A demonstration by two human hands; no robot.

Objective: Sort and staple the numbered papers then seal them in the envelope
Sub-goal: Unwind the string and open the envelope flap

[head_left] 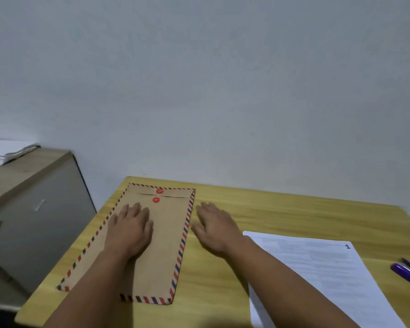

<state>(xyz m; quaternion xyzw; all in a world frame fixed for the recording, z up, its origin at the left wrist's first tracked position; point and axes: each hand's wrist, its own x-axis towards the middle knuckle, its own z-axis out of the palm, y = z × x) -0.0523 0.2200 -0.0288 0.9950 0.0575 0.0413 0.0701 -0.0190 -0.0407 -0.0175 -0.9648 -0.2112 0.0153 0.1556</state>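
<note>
A brown envelope with a red-and-blue striped border lies flat on the yellow wooden table. Its flap at the far end is shut, with two red buttons and a string between them. My left hand rests palm down on the envelope's middle, fingers spread. Just right of the envelope's edge, my right hand lies flat on the table, holding nothing. A white printed sheet marked "1" in its far right corner lies to the right, partly under my right forearm.
A purple stapler or pen lies at the table's right edge. A grey cabinet stands left of the table, with a stack of papers on top. A plain wall runs behind the table.
</note>
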